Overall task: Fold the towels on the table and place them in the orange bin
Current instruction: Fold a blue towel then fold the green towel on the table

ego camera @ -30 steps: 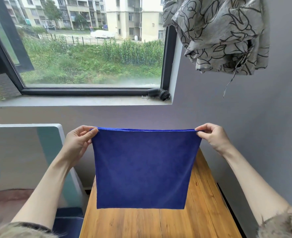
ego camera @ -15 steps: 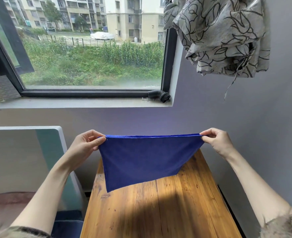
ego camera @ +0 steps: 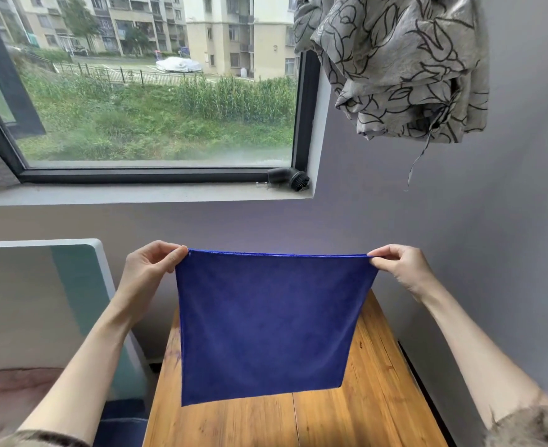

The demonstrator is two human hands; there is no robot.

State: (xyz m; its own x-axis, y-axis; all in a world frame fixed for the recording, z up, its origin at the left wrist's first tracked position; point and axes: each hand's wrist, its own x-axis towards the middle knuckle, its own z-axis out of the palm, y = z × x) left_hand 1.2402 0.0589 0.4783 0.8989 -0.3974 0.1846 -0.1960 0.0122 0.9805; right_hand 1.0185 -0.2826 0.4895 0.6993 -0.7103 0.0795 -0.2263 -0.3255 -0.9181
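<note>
Blue towel [ego camera: 266,324] hangs flat mid-frame over the wooden table [ego camera: 379,398]. Left hand [ego camera: 150,269] pinches its top left corner, right hand [ego camera: 401,269] pinches the top right one.

Two bare forearms enter from the near edge, one at the left, one at the right. Left hand [ego camera: 151,269]: no ring, watch or glove visible; fingers [ego camera: 172,261] bare, nails short and unpainted as far as can be seen. Right hand [ego camera: 403,269]: likewise bare, no jewellery visible at the wrist. Left sleeve [ego camera: 37,438]: pushed up toward the elbow, only its edge in view at the near left corner; fabric beige-grey with a dark band along the hem. Right sleeve [ego camera: 534,429]: at the near right corner, fuzzy, pale grey-beige with darker mottled flecks, ragged-looking fibres at the edge. Remainder of the garment out of view.
</note>
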